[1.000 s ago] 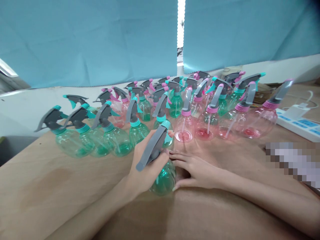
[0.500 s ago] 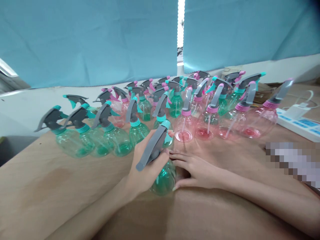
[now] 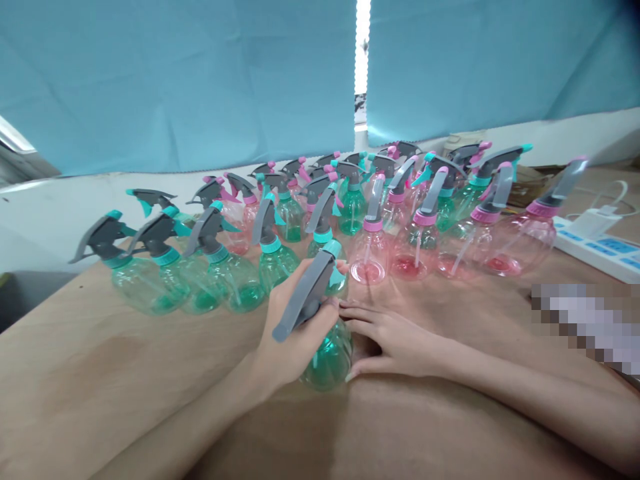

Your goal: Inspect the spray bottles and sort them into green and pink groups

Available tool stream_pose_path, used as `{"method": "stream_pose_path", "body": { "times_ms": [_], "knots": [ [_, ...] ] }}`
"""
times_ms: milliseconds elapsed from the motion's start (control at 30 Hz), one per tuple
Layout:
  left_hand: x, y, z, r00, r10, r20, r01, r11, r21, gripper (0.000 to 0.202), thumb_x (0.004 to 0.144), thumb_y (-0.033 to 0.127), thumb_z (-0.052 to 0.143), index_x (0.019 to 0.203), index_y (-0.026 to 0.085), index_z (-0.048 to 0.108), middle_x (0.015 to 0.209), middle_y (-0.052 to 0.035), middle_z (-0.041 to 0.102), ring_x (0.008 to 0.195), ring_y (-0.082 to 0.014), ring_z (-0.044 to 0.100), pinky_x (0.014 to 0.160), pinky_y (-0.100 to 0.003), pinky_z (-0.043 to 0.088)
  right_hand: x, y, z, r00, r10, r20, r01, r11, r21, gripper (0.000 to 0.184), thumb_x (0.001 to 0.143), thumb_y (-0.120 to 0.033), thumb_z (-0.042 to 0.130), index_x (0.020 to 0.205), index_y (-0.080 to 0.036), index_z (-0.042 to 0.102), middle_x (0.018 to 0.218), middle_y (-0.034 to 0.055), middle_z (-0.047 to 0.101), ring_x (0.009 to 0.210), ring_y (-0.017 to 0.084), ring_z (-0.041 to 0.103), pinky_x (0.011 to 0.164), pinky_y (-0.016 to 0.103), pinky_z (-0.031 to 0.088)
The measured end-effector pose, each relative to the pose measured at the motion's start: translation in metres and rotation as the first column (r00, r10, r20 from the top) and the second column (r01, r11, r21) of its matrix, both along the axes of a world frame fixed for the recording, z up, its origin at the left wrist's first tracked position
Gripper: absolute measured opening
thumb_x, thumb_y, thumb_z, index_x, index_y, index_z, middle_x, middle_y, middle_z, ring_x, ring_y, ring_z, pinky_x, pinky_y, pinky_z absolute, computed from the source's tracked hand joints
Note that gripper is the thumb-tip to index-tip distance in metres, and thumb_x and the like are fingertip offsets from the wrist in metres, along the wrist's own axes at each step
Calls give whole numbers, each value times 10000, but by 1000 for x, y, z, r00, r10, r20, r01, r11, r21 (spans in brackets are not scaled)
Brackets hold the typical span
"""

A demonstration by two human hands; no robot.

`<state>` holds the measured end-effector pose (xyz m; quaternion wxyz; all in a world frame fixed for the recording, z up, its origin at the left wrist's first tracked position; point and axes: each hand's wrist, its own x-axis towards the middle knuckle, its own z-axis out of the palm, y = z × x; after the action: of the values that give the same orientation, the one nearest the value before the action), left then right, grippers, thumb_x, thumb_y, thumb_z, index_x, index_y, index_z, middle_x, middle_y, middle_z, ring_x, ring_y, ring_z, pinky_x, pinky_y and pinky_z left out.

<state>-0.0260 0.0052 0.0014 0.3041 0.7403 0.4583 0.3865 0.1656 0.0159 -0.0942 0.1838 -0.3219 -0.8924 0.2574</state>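
Observation:
A clear green spray bottle (image 3: 327,363) stands upright on the wooden table, green showing low in it. Its grey trigger head has a turquoise nozzle and points away from me. My left hand (image 3: 295,320) is closed around the bottle's neck, just under the head, with some fingers hidden behind it. From the right, my right hand (image 3: 395,337) holds the bottle's side, thumb low near the base and fingers reaching toward the far side. The gap between that thumb and the fingers is wide. Just beyond my hands stands another green spray bottle (image 3: 323,248), partly covered.
Green spray bottles (image 3: 240,283) line the left front, and pink spray bottles (image 3: 367,257) the right front. Several more crowd behind them. A white power strip (image 3: 600,250) with a plugged-in charger lies at the right. Blue cloth (image 3: 200,80) hangs behind the table (image 3: 100,393).

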Motion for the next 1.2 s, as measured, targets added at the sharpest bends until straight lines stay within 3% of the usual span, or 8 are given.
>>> {"method": "stream_pose_path", "body": {
  "times_ms": [167,333,600,833,1067,1200],
  "knots": [
    [-1,0,0,1000,-15,8,15,1000,-1,371,754,171,523,1103,269,602,707,40,562,571,-139,500,581,-273,469,0,1,0,1000,4,12,-4,1000,8,715,791,-679,593,1338,-221,540,1529,102,365,1414,284,314,1159,471,259],
    [-2,1,-1,999,-24,32,26,999,-35,371,754,143,511,1088,275,605,670,47,555,603,-151,553,608,-277,480,0,1,-1,1000,1,22,-1,1000,11,721,790,-688,586,1337,-219,544,1524,98,377,1403,283,336,1154,465,277],
    [-6,2,-6,997,-15,74,21,996,-85,84,732,170,534,784,237,536,673,26,574,675,-179,602,642,-307,492,0,0,-2,1000,-7,-5,7,1000,3,720,792,-668,605,1362,-236,525,1527,84,371,1407,286,327,1157,472,267],
    [-4,1,0,997,-39,66,44,995,-89,103,740,209,516,827,259,536,581,44,498,547,-162,508,523,-291,379,0,1,-2,1000,-4,28,4,1000,15,748,795,-698,571,1362,-212,525,1529,83,366,1411,276,320,1163,457,265],
    [-5,2,1,995,-72,69,75,996,-44,114,751,180,500,824,260,535,686,36,523,589,-147,506,586,-285,427,0,0,-1,1000,-4,26,4,1000,6,753,792,-695,577,1369,-214,519,1530,84,364,1411,276,320,1158,459,274],
    [-5,2,2,999,-36,-19,36,999,1,201,727,161,503,876,270,583,600,50,451,530,-142,445,509,-271,382,0,0,-1,1000,-7,24,7,1000,-4,757,791,-693,581,1371,-210,517,1533,84,360,1411,277,321,1163,455,265]
  ]
}}
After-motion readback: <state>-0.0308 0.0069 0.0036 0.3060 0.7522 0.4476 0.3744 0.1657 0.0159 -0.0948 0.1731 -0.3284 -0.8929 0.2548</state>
